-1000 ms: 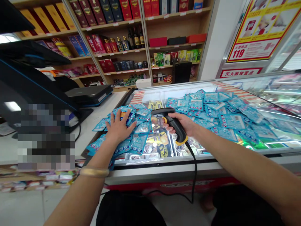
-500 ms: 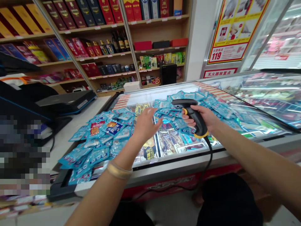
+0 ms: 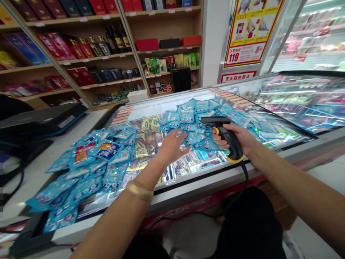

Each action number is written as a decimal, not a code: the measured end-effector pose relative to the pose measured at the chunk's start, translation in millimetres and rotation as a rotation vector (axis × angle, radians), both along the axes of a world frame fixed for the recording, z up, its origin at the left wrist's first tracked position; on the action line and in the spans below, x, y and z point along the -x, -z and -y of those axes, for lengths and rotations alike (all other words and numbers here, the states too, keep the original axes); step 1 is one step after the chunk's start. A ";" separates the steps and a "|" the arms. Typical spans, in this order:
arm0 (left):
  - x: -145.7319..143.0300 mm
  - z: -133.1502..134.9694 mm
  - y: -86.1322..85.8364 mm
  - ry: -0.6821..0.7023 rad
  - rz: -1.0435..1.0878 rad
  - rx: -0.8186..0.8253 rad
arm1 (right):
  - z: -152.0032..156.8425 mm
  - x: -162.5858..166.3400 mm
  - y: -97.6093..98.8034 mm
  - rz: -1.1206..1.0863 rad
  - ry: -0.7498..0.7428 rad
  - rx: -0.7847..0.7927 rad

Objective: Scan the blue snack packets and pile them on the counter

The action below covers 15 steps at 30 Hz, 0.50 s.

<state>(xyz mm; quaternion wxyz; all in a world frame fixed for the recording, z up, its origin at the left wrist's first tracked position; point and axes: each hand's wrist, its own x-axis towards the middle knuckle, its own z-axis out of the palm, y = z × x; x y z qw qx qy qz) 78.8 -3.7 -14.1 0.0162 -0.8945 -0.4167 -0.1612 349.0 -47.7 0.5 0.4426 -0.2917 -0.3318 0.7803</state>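
Note:
My right hand (image 3: 238, 138) is wrapped around the handle of a black and yellow barcode scanner (image 3: 232, 143), whose head points left over the packets. My left hand (image 3: 174, 145) is stretched forward with fingers apart and nothing in it, close to the near edge of the right-hand pile of blue snack packets (image 3: 187, 116). Another pile of blue packets (image 3: 88, 185) lies to the left, with a red packet (image 3: 84, 151) and a dark blue packet (image 3: 108, 150) on top. Both piles rest on the glass top of a chest freezer (image 3: 159, 102).
Through the glass, wrapped ice creams (image 3: 141, 145) show. The scanner's cable (image 3: 245, 176) hangs over the freezer's front edge. A black device (image 3: 43, 120) stands on the counter at left. Shelves (image 3: 107, 57) of boxes and bottles line the back, beside a fire-safety poster (image 3: 246, 39).
The view has swung right, so the piles sit further left. My left hand has moved nearer the right-hand pile, fingers still spread. The scanner stays in my right hand.

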 end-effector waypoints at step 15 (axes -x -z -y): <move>11.3 -6.5 0.8 -0.004 0.798 0.184 | 1.6 -1.0 -0.4 0.045 0.003 -0.005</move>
